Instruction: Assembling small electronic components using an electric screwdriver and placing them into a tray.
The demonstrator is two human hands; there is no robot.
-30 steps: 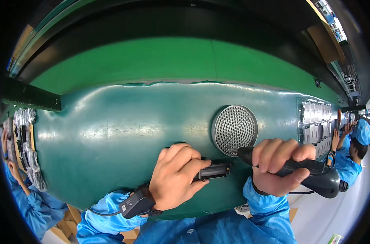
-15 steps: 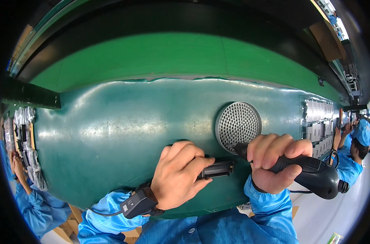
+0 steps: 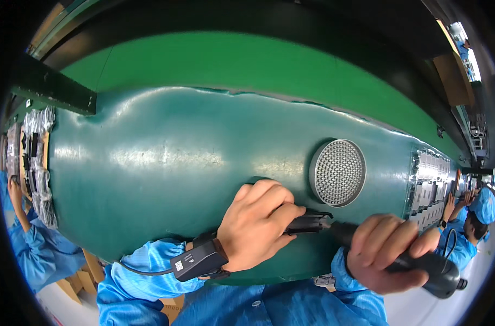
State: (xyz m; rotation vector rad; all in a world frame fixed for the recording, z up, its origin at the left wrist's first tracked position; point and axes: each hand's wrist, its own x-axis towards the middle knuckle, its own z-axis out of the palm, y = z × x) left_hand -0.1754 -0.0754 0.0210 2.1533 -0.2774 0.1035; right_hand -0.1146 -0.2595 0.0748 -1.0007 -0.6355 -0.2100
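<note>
Fingers (image 3: 280,209) of the left hand (image 3: 258,225) pinch a small black part (image 3: 307,223); the right hand (image 3: 386,252) grips a black driver (image 3: 427,269).

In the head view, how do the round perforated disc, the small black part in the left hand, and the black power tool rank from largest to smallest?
1. Round perforated disc
2. Black power tool, partly hidden by the right hand, so its place against the disc is unsure
3. Small black part, held by the left hand

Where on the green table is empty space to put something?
The bare table lies between the parts tray and the round mesh disc. It is crowded by the left hand, right hand and right-side trays.
</note>
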